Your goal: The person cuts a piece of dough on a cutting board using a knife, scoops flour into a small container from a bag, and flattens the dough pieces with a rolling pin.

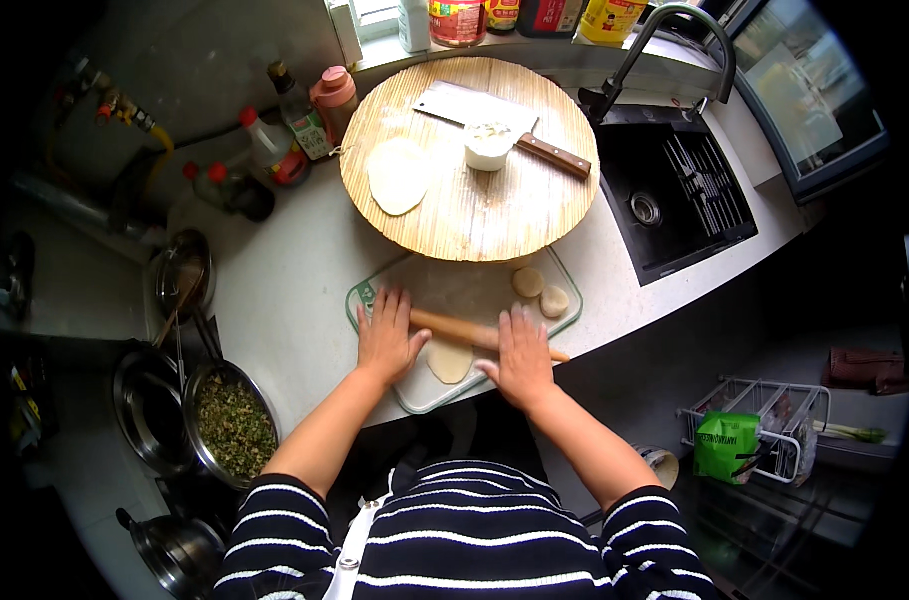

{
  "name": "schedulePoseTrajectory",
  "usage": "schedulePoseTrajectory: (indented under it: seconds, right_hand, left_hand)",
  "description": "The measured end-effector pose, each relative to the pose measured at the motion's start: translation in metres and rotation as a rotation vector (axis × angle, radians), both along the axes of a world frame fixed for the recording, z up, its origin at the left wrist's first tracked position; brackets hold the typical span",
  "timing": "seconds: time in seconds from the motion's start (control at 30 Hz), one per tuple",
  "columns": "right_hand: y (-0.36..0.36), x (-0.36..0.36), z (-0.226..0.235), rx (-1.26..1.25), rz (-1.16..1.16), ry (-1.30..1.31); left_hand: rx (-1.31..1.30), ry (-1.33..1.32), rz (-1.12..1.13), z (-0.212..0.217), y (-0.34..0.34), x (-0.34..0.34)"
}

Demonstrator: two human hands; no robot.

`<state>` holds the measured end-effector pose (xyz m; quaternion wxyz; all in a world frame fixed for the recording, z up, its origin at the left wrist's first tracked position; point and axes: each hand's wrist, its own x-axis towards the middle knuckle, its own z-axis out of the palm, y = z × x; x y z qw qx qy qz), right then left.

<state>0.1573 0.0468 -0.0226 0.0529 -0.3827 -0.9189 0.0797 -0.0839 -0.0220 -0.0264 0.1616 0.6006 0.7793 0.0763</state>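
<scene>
A wooden rolling pin point(462, 328) lies across a glass cutting board point(455, 290) at the counter's front edge. My left hand point(387, 335) presses flat on its left end and my right hand point(520, 355) on its right part, fingers spread. Under the pin, between my hands, is a flattened piece of dough point(451, 361). Two small dough rounds point(540, 291) sit at the board's right side. Behind, a round bamboo tray point(495, 210) carries a rolled-out wrapper point(398, 175), a small white bowl point(488, 146) and a cleaver point(495, 118).
A metal bowl of chopped green filling point(235, 425) stands on the left beside other steel bowls point(150, 405). Sauce bottles point(275, 145) line the back left. A black sink point(675, 195) with a tap is on the right, with a wire rack point(765, 425) below.
</scene>
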Motion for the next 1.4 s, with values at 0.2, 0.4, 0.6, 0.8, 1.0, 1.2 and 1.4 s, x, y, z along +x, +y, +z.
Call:
schedulePoseTrajectory:
  seconds: [0.2,0.4,0.6,0.8,1.0,1.2,1.4]
  right_hand:
    - [-0.017,0.022,-0.013,0.031,0.143,0.005]
    - [0.016,-0.010,0.004,-0.099,-0.092,0.032]
    - [-0.039,0.033,0.002,-0.025,0.198,-0.042]
    - [0.046,-0.024,0.002,-0.029,-0.076,-0.055]
    - [-0.034,0.029,-0.003,-0.081,0.103,-0.055]
    - [0.030,-0.019,-0.007,0.025,-0.216,-0.153]
    - [-0.039,0.031,-0.006,-0.083,0.145,-0.096]
  left_hand:
    - [-0.069,0.041,-0.010,-0.022,-0.066,0.012]
    - [-0.152,0.058,0.002,0.016,0.014,-0.001]
    - [-0.149,0.041,-0.056,-0.005,-0.074,0.008]
    - [-0.145,-0.007,0.167,-0.006,0.038,-0.007]
    - [-0.205,0.062,-0.042,-0.002,-0.064,0.013]
    - [-0.073,-0.014,0.026,0.002,0.049,-0.009]
    - [-0.061,0.051,-0.133,-0.026,-0.047,-0.017]
